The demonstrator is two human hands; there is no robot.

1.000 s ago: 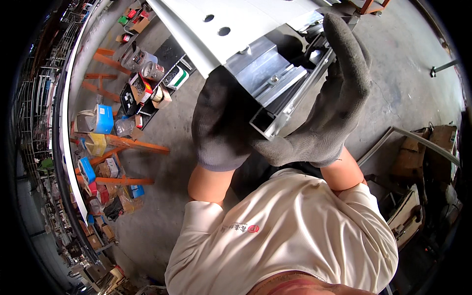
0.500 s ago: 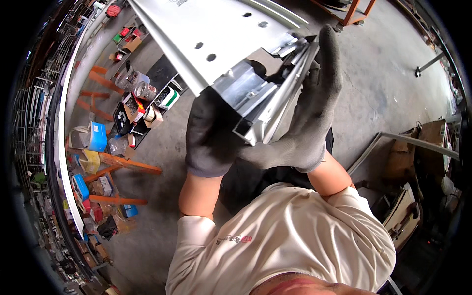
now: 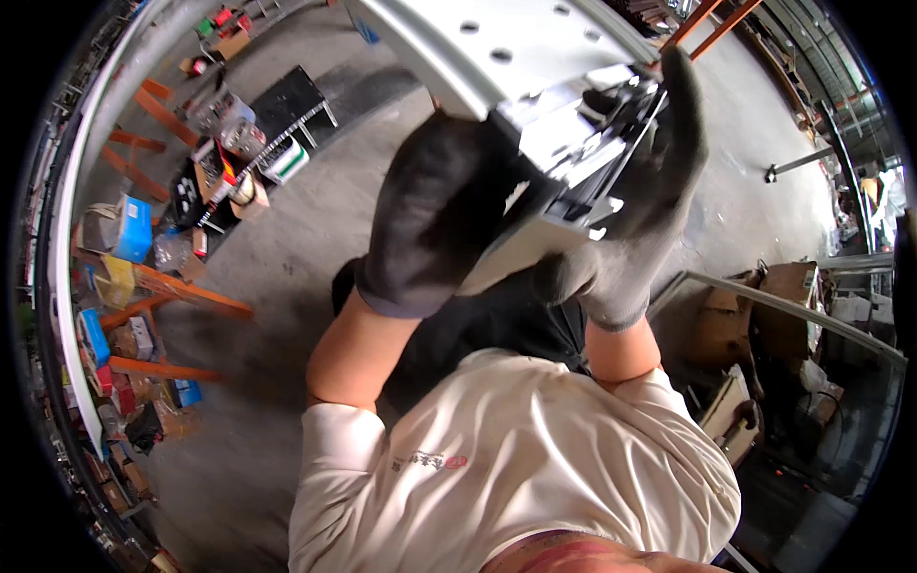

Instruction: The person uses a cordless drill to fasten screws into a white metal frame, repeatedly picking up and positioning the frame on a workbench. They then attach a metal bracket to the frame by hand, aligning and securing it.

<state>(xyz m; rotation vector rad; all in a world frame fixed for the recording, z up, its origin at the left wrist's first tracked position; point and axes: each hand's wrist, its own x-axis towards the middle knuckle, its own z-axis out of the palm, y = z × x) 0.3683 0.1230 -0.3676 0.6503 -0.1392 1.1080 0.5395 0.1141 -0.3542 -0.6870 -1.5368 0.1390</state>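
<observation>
A long white metal profile (image 3: 521, 57) with round holes in its broad face comes toward me from the top of the view. Its near end shows bright hollow metal chambers and dark strips, partly blurred. My left hand (image 3: 430, 215), in a dark grey glove, holds the left side of this end; its fingers are hidden behind the profile. On the right side lies my right hand (image 3: 659, 201), also gloved, its fingers stretched up along the edge. The right thumb rests by the near lower corner, so the end sits between both hands.
To the left, a low black bench (image 3: 287, 105) stands near jars and small boxes. Orange trestle legs (image 3: 196, 291) and a blue box (image 3: 134, 229) are closer on that side. At right, a metal frame (image 3: 793, 310) leans before cardboard (image 3: 726, 329).
The profile's near end has tilted and shifted right and up in the view, with both hands moving along. My left hand now covers more of its left side. The surroundings have slid left.
</observation>
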